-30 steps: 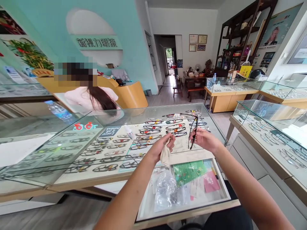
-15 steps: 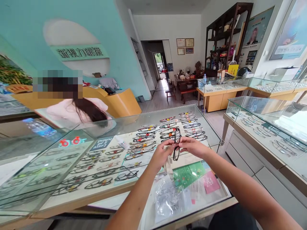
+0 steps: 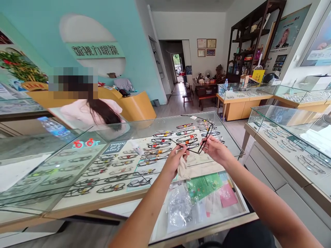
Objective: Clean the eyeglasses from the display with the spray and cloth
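My right hand [image 3: 216,150] holds a pair of black-framed glasses [image 3: 204,140] by the front, above a glass display case [image 3: 227,132]. The frame stands almost upright with its temples spread open. One temple runs left to my left hand [image 3: 176,159], which pinches its tip and also clutches a beige cleaning cloth [image 3: 182,168] that hangs below the fingers. Both hands hover over the rows of spectacle frames [image 3: 160,144] laid out under the glass.
An open drawer [image 3: 243,210] below my arms holds plastic bags, a green leaflet [image 3: 203,185] and pink paper. A person in a pink top [image 3: 88,110] stands behind the case at the left. More glass counters [image 3: 292,134] line the right side.
The glasses went from folded and held close between both hands to unfolded, with the temples spread. My hands have moved apart and my view has shifted slightly left.
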A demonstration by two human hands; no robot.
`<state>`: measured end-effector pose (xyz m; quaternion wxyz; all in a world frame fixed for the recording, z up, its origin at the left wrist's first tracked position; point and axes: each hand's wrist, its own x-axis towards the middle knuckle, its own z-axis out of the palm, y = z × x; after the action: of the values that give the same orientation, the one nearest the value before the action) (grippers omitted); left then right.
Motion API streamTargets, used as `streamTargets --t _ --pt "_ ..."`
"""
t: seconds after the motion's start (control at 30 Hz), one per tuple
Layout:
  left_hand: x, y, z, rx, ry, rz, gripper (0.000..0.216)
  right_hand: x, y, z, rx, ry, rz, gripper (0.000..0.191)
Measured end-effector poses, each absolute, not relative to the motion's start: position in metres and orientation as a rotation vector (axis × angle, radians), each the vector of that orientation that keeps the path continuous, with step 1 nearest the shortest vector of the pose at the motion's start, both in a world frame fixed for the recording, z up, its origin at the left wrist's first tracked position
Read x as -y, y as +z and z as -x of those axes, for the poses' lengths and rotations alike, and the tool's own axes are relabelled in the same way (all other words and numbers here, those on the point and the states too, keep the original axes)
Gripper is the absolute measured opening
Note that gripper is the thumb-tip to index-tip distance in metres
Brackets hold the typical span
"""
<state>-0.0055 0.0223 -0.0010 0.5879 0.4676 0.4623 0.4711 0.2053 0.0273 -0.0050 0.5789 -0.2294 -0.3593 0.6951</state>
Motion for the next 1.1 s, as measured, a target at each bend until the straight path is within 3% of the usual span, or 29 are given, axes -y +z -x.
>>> streamTargets --t 0.33,0.67,0.97,1.1 --pt "-0.044 -0.007 0.034 -1.373 1.284 -1.154 0.029 -0.03 0.006 -0.223 0.812 1.539 0.54 0.028" --pt "-0.068 -0.022 0.074 -1.788 1.466 -1.269 0.033 -0.031 0.006 -0.223 0.839 1.514 0.554 0.035" --pt "-0.07 -0.027 0.08 -1.874 1.626 -1.511 0.027 -0.029 0.007 -0.221 0.894 1.48 0.577 0.034" --pt "-0.073 -0.022 0.101 -2.026 1.909 -1.442 0.042 -0.027 0.008 -0.221 0.914 1.474 0.588 0.035"
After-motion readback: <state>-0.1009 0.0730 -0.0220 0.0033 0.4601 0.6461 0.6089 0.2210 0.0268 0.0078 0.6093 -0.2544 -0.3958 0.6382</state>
